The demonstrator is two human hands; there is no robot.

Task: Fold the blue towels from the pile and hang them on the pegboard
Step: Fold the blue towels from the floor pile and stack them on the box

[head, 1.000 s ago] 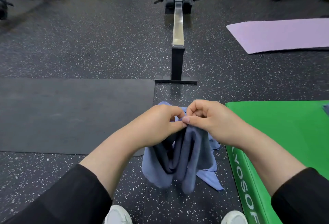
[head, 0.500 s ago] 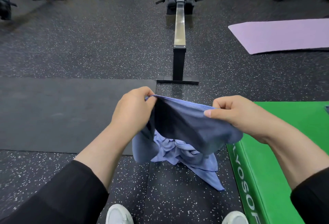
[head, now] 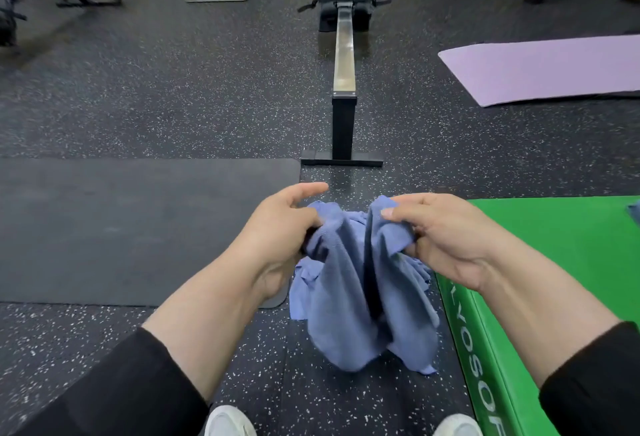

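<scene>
Both hands grip one blue towel w/ curled fingers: left hand bunches its left edge, index finger sticking out; right hand pinches the right edge. Towel sags between them in folds, above the floor. Black mat at 9 o'clock, green mat at 3, rowing machine at 12.

On the side wall of the thick green padded mat by my right arm, white capitals read "LYOSOF", cut off at both ends. I read nothing else.
</scene>
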